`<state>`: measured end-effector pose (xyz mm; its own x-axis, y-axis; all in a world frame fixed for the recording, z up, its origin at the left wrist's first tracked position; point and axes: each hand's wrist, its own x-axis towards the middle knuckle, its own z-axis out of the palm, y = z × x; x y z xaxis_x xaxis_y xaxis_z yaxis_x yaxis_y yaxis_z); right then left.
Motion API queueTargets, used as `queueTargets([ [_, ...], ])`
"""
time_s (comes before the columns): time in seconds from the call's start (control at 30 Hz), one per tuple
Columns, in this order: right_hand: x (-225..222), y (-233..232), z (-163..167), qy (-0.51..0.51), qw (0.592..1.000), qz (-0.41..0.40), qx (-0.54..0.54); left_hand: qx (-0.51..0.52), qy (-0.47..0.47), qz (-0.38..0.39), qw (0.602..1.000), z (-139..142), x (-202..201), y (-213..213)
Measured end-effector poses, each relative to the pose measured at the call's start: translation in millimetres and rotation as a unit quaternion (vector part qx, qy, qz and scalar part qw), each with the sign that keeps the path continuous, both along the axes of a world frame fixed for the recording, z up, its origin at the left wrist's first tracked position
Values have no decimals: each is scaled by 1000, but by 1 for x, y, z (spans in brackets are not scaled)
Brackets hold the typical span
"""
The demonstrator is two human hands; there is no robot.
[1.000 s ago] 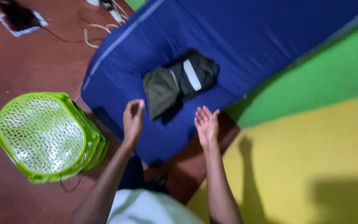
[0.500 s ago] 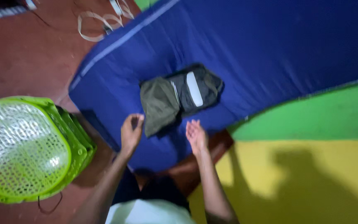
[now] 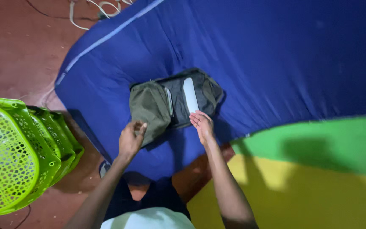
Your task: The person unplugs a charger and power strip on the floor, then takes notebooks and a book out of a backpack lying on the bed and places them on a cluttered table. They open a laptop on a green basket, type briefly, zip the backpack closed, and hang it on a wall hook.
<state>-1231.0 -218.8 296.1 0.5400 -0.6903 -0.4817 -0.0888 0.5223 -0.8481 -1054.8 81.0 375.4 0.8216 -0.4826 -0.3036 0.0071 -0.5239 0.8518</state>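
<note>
1. Reddish-brown floor [image 3: 18, 51] surrounds a dark blue mattress [image 3: 276, 55], which runs from the upper left across to the right edge of the head view.
2. Folded garment [image 3: 172, 101]: an olive and dark grey piece with a pale strip [image 3: 190, 94] across its top, lying flat on the mattress near the near edge, just beyond both hands.
3. Left hand [image 3: 130, 139]: fingers loosely curled, thumb and forefinger close together at the lower olive corner of the garment; whether it pinches the cloth or only touches it cannot be told.
4. Right hand [image 3: 202, 124]: open, palm turned up, fingers spread and straight, fingertips at the near edge of the garment just below the pale strip; it grips nothing.
5. Lime-green perforated plastic baskets [image 3: 18, 157], nested together, lie on their side on the floor at the left, well apart from the garment.
6. White cables [image 3: 96, 8] lie on the floor near the upper edge, beside the mattress corner.
7. Green and yellow painted surface [image 3: 318, 178] fills the lower right, bordering the mattress.
8. White and dark clothing of the person [image 3: 149, 212] shows at the bottom edge between the forearms.
</note>
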Motion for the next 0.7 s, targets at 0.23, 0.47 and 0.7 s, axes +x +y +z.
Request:
queueTargets([
  [0.23, 42, -99, -64, 6, 991, 134, 29, 86, -126, 21, 988, -37, -56, -64],
  [0.47, 67, -94, -120, 7, 969, 214, 123, 237, -191, -41, 952, -124, -76, -130],
  [0.7, 86, -65, -183, -29, 964, 189, 182, 321, -237, -94, 912, -169, -70, -142],
])
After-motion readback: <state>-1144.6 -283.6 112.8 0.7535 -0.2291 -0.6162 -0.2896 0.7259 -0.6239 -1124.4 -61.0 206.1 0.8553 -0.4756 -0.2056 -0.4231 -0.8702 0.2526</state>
